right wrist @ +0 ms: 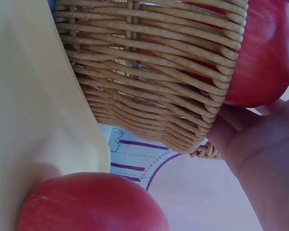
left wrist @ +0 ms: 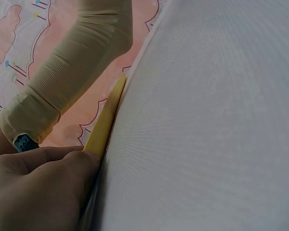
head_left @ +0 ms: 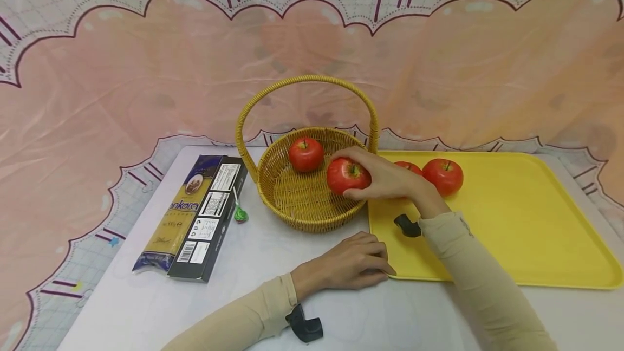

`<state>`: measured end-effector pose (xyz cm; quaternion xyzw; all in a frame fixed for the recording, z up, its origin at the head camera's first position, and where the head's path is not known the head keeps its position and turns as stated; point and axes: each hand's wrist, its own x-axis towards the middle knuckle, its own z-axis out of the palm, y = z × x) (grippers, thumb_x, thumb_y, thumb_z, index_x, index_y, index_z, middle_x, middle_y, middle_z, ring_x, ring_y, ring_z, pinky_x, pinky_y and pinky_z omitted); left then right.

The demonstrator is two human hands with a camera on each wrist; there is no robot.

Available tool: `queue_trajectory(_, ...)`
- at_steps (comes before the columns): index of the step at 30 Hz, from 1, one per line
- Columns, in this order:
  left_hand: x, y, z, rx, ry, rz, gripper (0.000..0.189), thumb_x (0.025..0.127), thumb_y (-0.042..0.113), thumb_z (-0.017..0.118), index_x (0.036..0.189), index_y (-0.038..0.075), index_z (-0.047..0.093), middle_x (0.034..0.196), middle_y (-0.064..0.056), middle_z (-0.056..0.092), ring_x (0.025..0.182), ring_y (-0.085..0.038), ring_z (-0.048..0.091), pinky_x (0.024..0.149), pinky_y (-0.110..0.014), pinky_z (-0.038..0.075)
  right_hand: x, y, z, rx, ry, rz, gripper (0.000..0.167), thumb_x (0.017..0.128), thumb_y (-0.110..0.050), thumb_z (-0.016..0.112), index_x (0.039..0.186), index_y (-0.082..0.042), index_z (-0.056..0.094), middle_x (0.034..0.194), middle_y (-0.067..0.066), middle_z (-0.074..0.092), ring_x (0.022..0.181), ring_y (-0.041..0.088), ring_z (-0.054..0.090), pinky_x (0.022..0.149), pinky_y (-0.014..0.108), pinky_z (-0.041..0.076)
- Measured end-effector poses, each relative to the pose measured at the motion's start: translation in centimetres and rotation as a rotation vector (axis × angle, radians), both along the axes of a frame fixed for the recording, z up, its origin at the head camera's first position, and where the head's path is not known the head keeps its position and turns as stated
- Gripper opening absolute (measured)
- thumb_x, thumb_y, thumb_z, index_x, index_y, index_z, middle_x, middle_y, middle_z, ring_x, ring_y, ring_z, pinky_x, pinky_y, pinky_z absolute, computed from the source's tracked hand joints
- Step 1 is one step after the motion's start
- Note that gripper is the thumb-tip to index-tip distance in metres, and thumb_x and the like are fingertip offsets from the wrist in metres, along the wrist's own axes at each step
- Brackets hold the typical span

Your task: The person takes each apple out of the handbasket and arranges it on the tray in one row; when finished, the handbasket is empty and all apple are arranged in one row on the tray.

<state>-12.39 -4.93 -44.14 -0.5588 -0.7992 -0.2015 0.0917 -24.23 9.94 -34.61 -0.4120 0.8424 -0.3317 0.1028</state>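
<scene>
My right hand [head_left: 385, 175] grips a red apple [head_left: 347, 176] over the right side of the yellow wicker basket [head_left: 273, 206]. In the right wrist view this apple [right wrist: 265, 57] shows just beyond the basket's woven wall [right wrist: 154, 62]. Another red apple [head_left: 305, 154] sits inside the basket, toward the back. Two more lie on the yellow tray [head_left: 512, 221]: one apple [head_left: 442, 176] in plain sight, the other [head_left: 408, 167] partly behind my right hand. At the tray's front left corner, my left hand [head_left: 348, 261] pinches the rim [left wrist: 106, 122] between thumb and fingers.
Left of the basket lie a blue and gold pasta packet [head_left: 182, 210] and a black box [head_left: 208, 221] with white labels. A green-wrapped lollipop [head_left: 240, 214] lies between box and basket. The basket's tall handle [head_left: 307, 78] arches above it. A patterned curtain [head_left: 195, 69] hangs behind the table.
</scene>
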Motion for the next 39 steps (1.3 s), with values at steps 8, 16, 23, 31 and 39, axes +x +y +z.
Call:
queue_trajectory(8,0.1,0.4,-0.2,0.006,-0.011,-0.006,0.016,0.092,0.029,0.060,0.103,0.028,0.072,0.093,0.012,0.057,0.090,-0.003,0.049,0.094,-0.020,0.037,1.2,1.0,-0.1,-0.052,0.034,-0.026,0.067,0.081,-0.047,0.070,0.138,-0.043,0.035,0.138,-0.010,0.034,0.123,0.016,0.044,0.096,0.047,0.045)
queue_trajectory(16,0.0,0.5,-0.5,0.009,-0.014,-0.010,0.016,0.092,0.029,0.059,0.103,0.028,0.072,0.093,0.013,0.057,0.089,-0.002,0.049,0.092,-0.019,0.037,1.9,2.2,0.0,-0.081,0.079,-0.064,0.058,0.080,-0.045,0.072,0.131,-0.044,0.045,0.136,-0.008,0.037,0.121,0.019,0.045,0.094,0.048,0.046)
queue_trajectory(23,-0.1,0.4,-0.4,0.014,-0.013,-0.016,0.017,0.092,0.029,0.059,0.103,0.029,0.072,0.093,0.013,0.057,0.091,-0.002,0.050,0.093,-0.019,0.037,2.2,3.1,0.0,-0.179,0.122,-0.061,0.061,0.079,-0.036,0.076,0.132,-0.035,0.046,0.138,-0.011,0.040,0.129,0.015,0.038,0.096,0.047,0.045)
queue_trajectory(31,-0.1,-0.1,-0.3,0.002,-0.015,-0.006,0.017,0.093,0.030,0.058,0.104,0.028,0.071,0.093,0.013,0.057,0.092,-0.003,0.050,0.094,-0.020,0.037,2.7,3.7,0.5,-0.195,0.181,-0.071,0.059,0.080,-0.034,0.075,0.133,-0.033,0.049,0.139,-0.009,0.043,0.128,0.014,0.041,0.094,0.044,0.047)
queue_trajectory(39,-0.1,-0.2,-0.4,0.001,0.014,-0.012,0.018,0.094,0.030,0.057,0.105,0.028,0.071,0.094,0.013,0.057,0.091,-0.003,0.049,0.092,-0.020,0.038,3.3,5.4,0.9,-0.171,0.182,-0.134,0.054,0.081,-0.031,0.074,0.130,-0.035,0.052,0.142,-0.007,0.040,0.131,0.015,0.039,0.095,0.046,0.046)
